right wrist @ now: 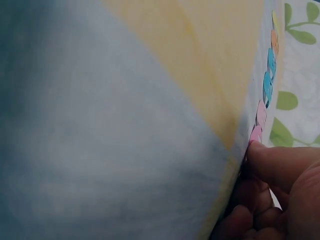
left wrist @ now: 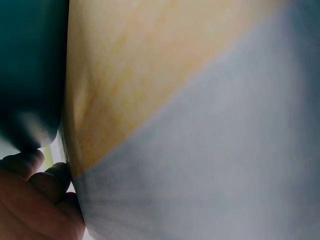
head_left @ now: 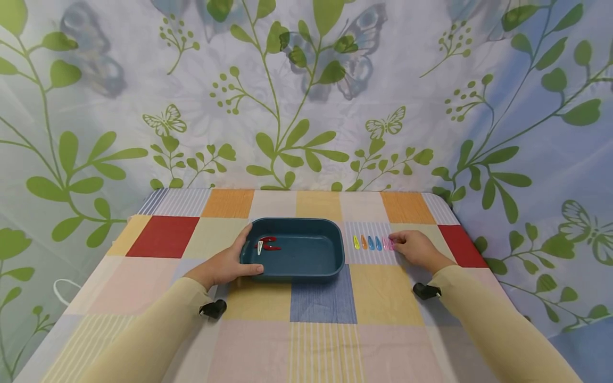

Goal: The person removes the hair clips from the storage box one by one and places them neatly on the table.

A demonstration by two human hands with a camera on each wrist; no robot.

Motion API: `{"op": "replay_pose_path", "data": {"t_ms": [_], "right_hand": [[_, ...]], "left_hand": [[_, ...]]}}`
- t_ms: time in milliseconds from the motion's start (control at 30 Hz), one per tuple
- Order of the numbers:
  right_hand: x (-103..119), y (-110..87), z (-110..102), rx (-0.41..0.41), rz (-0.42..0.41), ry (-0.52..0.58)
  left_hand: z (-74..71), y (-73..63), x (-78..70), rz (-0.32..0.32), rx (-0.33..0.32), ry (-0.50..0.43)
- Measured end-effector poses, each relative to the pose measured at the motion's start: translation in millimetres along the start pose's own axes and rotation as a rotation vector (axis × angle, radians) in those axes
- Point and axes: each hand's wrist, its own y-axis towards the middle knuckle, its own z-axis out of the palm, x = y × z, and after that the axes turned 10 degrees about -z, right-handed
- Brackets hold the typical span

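Observation:
My left hand [head_left: 229,264] holds the left end of a dark teal rectangular tray [head_left: 339,250], its thumb over the near corner and a finger along the left side. Inside the tray, at its left, lie red snap hair clips [head_left: 268,239] and a white one [head_left: 260,247]. To the tray's right, my right hand [head_left: 415,248] has its thumb and fingertips on a pink hair clip [right wrist: 255,134] at the right end of a row. Beside it in the row are another pink clip [right wrist: 261,113], blue clips [head_left: 371,242], an orange clip [head_left: 364,242] and a yellow clip [head_left: 356,242].
A patchwork cloth [head_left: 325,346] covers the table. Behind it and at the sides hangs a curtain [head_left: 297,106] printed with leaves and butterflies. A white cord [head_left: 57,290] loops at the left edge. Dark wrist devices [head_left: 214,309] sit at both cuffs.

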Motion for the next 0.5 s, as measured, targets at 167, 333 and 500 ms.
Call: {"op": "replay_pose_path", "data": {"t_ms": [167,333,500], "right_hand": [[-2.5,-0.1,0.1,-0.006,0.034,0.033],[-1.2,0.5,0.3,-0.024,0.057,0.061],[-0.4,2.3,0.1,-0.038,0.044,0.056]], "left_hand": [[0.5,0.3,0.4,-0.002,0.002,0.001],[-0.2,-0.1,0.0,0.003,0.003,0.002],[-0.7,0.1,0.3,-0.001,0.004,0.003]]}}
